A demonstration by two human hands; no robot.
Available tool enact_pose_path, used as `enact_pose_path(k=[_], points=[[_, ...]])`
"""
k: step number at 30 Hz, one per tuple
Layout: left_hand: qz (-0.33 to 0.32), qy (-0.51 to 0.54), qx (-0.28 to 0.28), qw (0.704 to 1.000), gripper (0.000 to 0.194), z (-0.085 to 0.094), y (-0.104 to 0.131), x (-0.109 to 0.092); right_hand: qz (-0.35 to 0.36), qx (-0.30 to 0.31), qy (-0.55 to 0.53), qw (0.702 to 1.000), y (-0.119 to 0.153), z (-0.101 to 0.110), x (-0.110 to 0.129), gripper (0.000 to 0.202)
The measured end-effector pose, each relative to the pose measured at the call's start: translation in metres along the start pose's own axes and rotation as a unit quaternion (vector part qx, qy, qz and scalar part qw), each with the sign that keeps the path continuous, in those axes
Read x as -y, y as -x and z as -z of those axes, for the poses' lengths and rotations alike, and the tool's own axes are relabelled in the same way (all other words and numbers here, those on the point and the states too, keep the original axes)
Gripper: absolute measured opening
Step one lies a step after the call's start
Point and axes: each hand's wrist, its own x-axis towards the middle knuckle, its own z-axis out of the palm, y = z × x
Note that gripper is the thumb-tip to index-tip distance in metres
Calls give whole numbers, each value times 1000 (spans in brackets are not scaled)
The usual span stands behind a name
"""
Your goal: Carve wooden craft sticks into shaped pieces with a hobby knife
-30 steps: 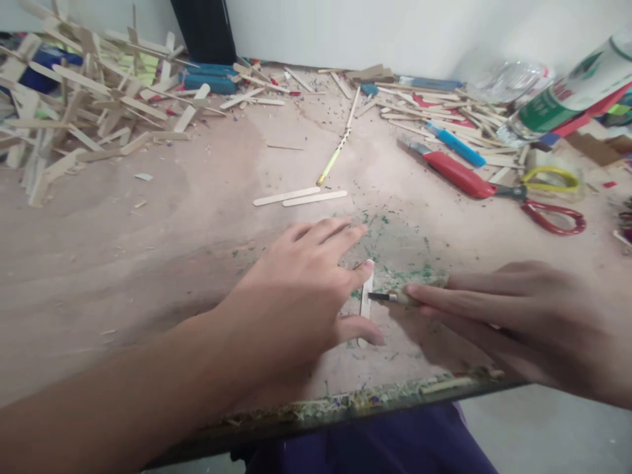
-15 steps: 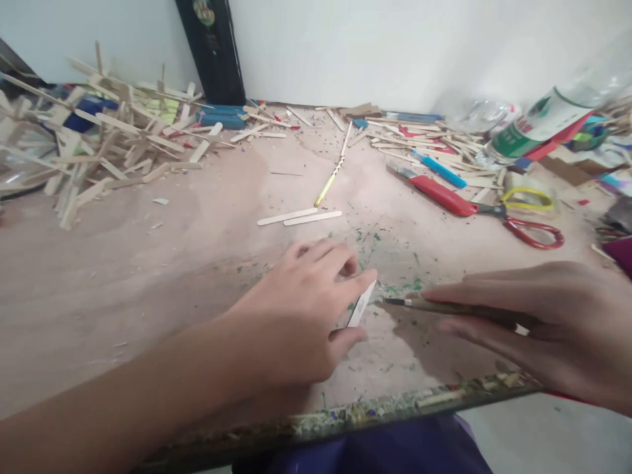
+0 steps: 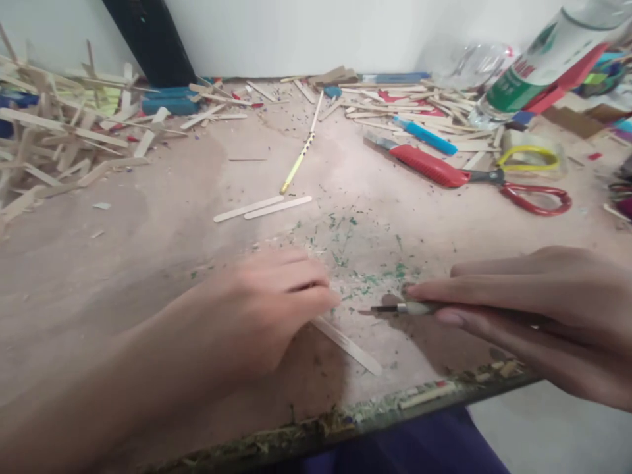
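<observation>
My left hand (image 3: 276, 303) is closed on a popsicle stick (image 3: 351, 350), whose free end slants toward the table's front edge. The fingertips and the far end of that stick are hidden under the hand. In my right hand (image 3: 533, 316) is a craft knife (image 3: 415, 309), held like a pen with its blade pointing left, a little apart from the stick. Green shavings (image 3: 365, 280) are scattered between and beyond the hands. Two more popsicle sticks (image 3: 279, 207) lie side by side beyond my left hand, near a yellow pencil (image 3: 297, 162).
A heap of wooden sticks (image 3: 64, 145) fills the back left. Scissors (image 3: 536, 191), a red-handled cutter (image 3: 429, 164), a blue pen (image 3: 425, 135) and a plastic bottle (image 3: 523, 79) lie or stand at the right. Debris lines the table's front edge (image 3: 345, 421).
The held stick has swung round, its free end now pointing toward the front right. My left hand has turned over it, and the knife stays in my right hand. The view has shifted.
</observation>
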Motion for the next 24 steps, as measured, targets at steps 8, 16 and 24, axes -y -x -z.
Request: enact_pose_path(k=[8, 16, 24], points=[[-7, 12, 17, 1000, 31, 0, 4, 2, 17, 94, -29, 995, -10, 0, 9, 35], [-29, -15, -36, 999, 31, -13, 6, 7, 54, 97, 9, 994, -20, -3, 13, 40], [-25, -55, -20, 998, 56, -10, 2, -2, 57, 86, 13, 995, -25, 1, 23, 24]])
